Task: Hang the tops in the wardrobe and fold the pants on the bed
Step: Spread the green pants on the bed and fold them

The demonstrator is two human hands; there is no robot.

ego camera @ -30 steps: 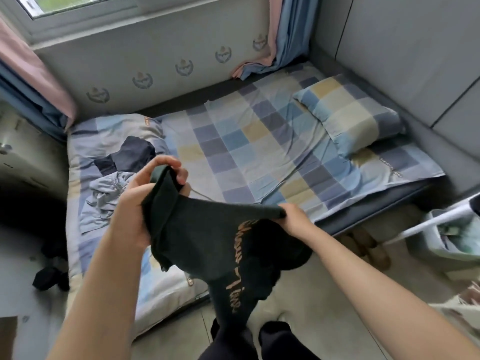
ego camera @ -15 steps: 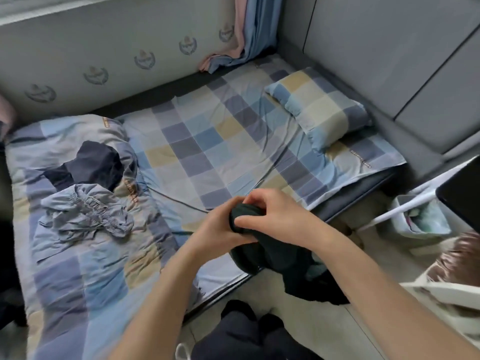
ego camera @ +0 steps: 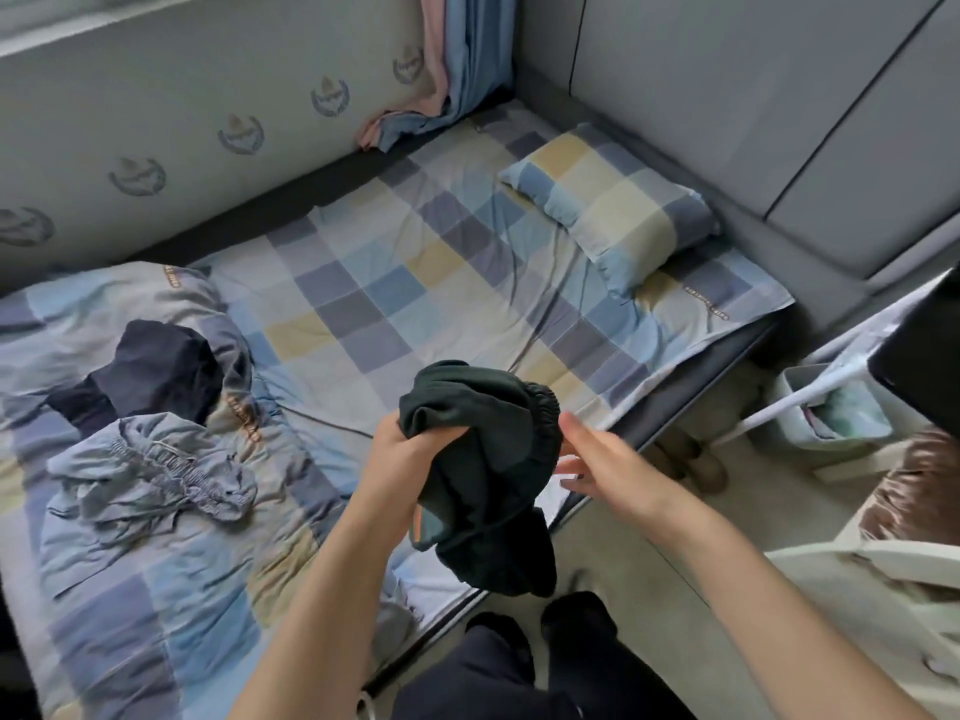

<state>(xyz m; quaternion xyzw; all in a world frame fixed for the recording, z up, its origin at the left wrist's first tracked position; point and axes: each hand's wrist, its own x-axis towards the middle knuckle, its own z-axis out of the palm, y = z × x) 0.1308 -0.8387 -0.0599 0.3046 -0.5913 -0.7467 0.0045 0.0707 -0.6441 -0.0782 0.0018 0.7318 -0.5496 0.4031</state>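
Observation:
Dark green pants point(ego camera: 483, 459) with an elastic waistband hang bunched in the air over the bed's near edge. My left hand point(ego camera: 410, 449) grips the bunched fabric near the top. My right hand point(ego camera: 597, 459) is beside the waistband with its fingers straight, touching or just off the cloth. On the checked bed point(ego camera: 415, 283), on the folded duvet at the left, lie crumpled light blue pants point(ego camera: 150, 475) and a dark navy garment point(ego camera: 150, 376).
A checked pillow point(ego camera: 613, 215) lies at the bed's far right. Grey wall panels point(ego camera: 753, 96) stand behind it. A white rack bar point(ego camera: 805, 402) and a small bin point(ego camera: 831, 423) stand on the floor at the right. Pale clothing point(ego camera: 857, 589) is at the lower right. My dark-trousered legs point(ego camera: 519, 667) are below.
The pants were stretched between both hands, then bunched up. My right hand has let go and moved to the right, fingers straight. The view has shifted toward the bed.

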